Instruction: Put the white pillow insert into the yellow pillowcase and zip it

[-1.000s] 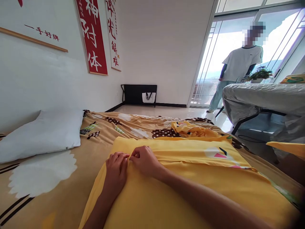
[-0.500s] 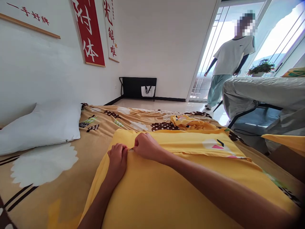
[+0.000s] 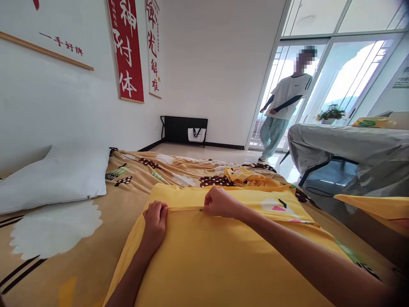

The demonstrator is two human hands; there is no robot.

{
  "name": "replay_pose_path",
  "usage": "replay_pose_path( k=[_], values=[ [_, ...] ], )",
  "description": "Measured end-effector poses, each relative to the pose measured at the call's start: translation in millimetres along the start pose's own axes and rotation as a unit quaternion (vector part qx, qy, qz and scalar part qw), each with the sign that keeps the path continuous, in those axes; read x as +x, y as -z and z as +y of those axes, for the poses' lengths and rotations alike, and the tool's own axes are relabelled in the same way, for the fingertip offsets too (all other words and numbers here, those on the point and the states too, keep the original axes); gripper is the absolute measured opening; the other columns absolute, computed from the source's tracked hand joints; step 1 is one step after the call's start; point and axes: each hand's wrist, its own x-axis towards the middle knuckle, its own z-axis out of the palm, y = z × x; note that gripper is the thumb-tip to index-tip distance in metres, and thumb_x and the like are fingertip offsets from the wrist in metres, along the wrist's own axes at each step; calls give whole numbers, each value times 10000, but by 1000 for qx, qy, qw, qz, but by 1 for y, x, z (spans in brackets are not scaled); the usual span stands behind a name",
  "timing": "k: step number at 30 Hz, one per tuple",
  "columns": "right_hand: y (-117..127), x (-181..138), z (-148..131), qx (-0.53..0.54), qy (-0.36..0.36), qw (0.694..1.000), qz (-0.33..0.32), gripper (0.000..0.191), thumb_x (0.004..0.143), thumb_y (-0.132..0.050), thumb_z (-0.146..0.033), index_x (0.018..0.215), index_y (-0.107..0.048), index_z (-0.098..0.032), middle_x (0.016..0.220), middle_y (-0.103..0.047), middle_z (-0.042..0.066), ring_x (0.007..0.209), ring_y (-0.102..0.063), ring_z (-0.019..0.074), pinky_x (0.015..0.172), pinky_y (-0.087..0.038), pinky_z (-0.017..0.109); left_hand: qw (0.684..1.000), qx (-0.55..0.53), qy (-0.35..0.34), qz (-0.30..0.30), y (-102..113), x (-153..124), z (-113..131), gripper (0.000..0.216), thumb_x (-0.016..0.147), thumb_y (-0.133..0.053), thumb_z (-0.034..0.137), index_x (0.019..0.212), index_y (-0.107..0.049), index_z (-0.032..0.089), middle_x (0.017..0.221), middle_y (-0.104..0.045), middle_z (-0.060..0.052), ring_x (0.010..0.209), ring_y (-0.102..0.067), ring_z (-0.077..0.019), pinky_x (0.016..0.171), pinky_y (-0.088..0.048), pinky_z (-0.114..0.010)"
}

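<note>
Through the head view, from my remote seat, I see a yellow cover point(image 3: 191, 256) lying flat on a patterned blanket point(image 3: 110, 238), directly under both hands. A seam point(image 3: 183, 209) runs across its far part.

The left hand point(image 3: 155, 217) rests at the seam's left end, fingers curled over and bunched together; I cannot tell whether this grip pinches the cloth or only presses it down.

The right hand point(image 3: 220, 202) has just slid rightward along the seam; a second ago it was touching or almost touching the left, and now they are well apart. Its grip is pinched tight at the seam, beside a small dark tab point(image 3: 201, 209), probably a zip pull.

Between the hands the seam lies straight, so I judge that stretch joined. Right of the right hand, the flap point(image 3: 300, 221) looks loose, which suggests that length is not yet done.

Beyond the cover lies a crumpled yellow cloth point(image 3: 252, 177); leftward, a white pillow point(image 3: 73, 179). A person point(image 3: 289, 98) stands by the glass doors.
</note>
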Motion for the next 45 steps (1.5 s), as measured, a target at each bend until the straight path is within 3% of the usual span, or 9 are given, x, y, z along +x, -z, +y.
replay_pose_path(
  k=[5, 7, 11, 13, 16, 19, 27, 39, 45],
  values=[
    [13, -18, 15, 27, -1, 999, 22, 139, 617, -615, -147, 670, -740, -114, 569, -625, 16, 526, -463, 82, 486, -312, 192, 997, 70, 1, -35, 3, 6, 6, 280, 859, -321, 335, 766, -544, 193, 877, -615, -74, 912, -520, -236, 859, -310, -432],
    [14, -22, 18, 44, 13, 998, 32, 147, 626, -628, -160, 692, -750, -113, 566, -621, 12, 523, -449, 76, 495, -311, 190, 990, 119, -22, -69, 4, 6, 24, 280, 864, -301, 255, 838, -573, 194, 965, -624, -81, 977, -522, -237, 889, -291, -448],
    [9, -18, 23, 72, 25, 996, 42, 148, 627, -641, -180, 691, -755, -113, 555, -616, 8, 527, -446, 76, 497, -303, 194, 954, 185, -146, -184, -5, 6, 75, 395, 773, -358, 79, 1103, -545, 187, 1160, -587, -113, 1113, -500, -240, 943, -307, -423],
    [6, -16, 23, 78, 28, 996, 43, 148, 629, -636, -171, 694, -756, -114, 561, -624, 9, 528, -449, 76, 504, -306, 194, 931, 223, -165, -238, -15, 10, 97, 378, 745, -371, 43, 1040, -574, 163, 1105, -605, -140, 1046, -534, -259, 873, -360, -393],
    [2, -15, 24, 81, 29, 995, 56, 138, 624, -651, -161, 697, -756, -111, 572, -637, 17, 549, -466, 80, 527, -317, 196, 923, 242, -150, -259, -27, 20, 111, 265, 797, -341, 72, 818, -589, 164, 949, -636, -135, 900, -575, -261, 741, -379, -356],
    [2, -17, 25, 86, 24, 994, 64, 141, 630, -655, -166, 710, -758, -113, 589, -649, 21, 572, -484, 84, 532, -325, 188, 932, 221, -140, -251, -33, 26, 108, 238, 850, -356, 147, 719, -553, 176, 863, -638, -98, 818, -580, -228, 675, -361, -315],
    [7, -21, 32, 87, -4, 995, 56, 166, 596, -611, -120, 684, -750, -95, 575, -639, 28, 558, -496, 90, 512, -337, 182, 974, 139, -89, -156, -58, 11, 84, 275, 934, -258, 239, 763, -468, 194, 839, -597, -73, 805, -547, -197, 682, -348, -292],
    [46, -52, 79, -49, -30, 997, 58, 151, 651, -590, -124, 648, -738, -154, 592, -638, 1, 550, -473, 88, 526, -317, 209, 988, -24, -34, -146, -64, 16, 60, 319, 922, -306, 414, 703, -416, 209, 666, -526, 2, 631, -483, -150, 621, -323, -259],
    [52, -63, 105, -37, -48, 996, 67, 156, 639, -602, -164, 687, -749, -153, 611, -651, 9, 564, -490, 101, 508, -306, 211, 988, -49, -33, -144, -60, 25, 65, 357, 889, -323, 476, 673, -412, 206, 630, -499, 10, 616, -463, -149, 609, -327, -257]
  ],
)
